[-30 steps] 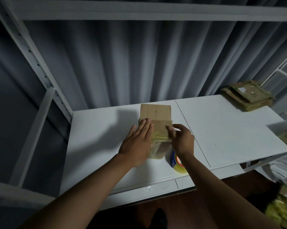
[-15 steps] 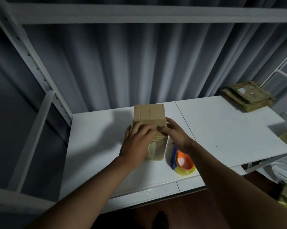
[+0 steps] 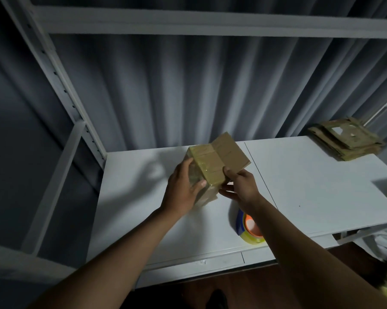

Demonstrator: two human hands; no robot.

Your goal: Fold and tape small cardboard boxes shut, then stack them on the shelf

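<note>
A small brown cardboard box (image 3: 219, 156), wrapped partly in clear tape, is lifted and tilted above the white shelf board (image 3: 310, 186). My left hand (image 3: 181, 190) grips its left side, thumb on the near face. My right hand (image 3: 240, 186) holds its near right corner, thumb on top and fingers beneath. A roll of clear tape with an orange core (image 3: 249, 228) lies on the board just under my right forearm.
A pile of flattened cardboard boxes (image 3: 346, 139) sits at the board's far right corner. White rack uprights (image 3: 61, 85) rise on the left and a crossbeam (image 3: 210, 25) spans overhead. Grey curtain hangs behind. More yellowish material shows at the right edge.
The box has been lifted off the board and turned clockwise, tilted onto a corner. Both hands shifted from pressing the tape on its near face to holding its sides.
</note>
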